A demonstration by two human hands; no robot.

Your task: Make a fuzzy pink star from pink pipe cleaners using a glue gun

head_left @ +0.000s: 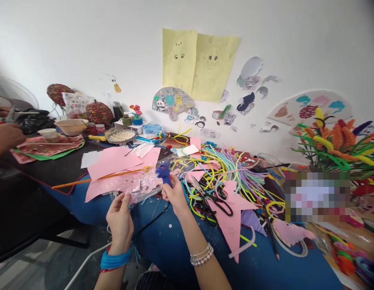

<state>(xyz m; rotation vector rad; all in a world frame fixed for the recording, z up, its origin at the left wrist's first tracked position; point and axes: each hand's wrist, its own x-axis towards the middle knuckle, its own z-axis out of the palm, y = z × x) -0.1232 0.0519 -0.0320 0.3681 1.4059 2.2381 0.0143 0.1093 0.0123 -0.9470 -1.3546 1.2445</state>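
Note:
My right hand (175, 195) is wrapped round a blue hot glue gun (164, 174), held upright above the front of the table. A black cord (150, 220) trails down from below that hand. To its left, the fingers of my left hand (120, 213) are pinched on a small pale pink-purple piece (133, 198), mostly hidden by the fingertips. Behind both hands lie a clear plastic sheet (120, 185) with pink printed figures and several pink paper sheets (114, 161). An orange pipe cleaner (96, 178) lies across the paper.
Black-handled scissors (215, 201) rest on cut pink paper (231, 223) at my right. Beyond them spreads a heap of coloured pipe cleaners (238, 169). A pencil (273, 237) lies near the front edge. At far left, another person's hand (7, 137) is near a bowl (71, 127).

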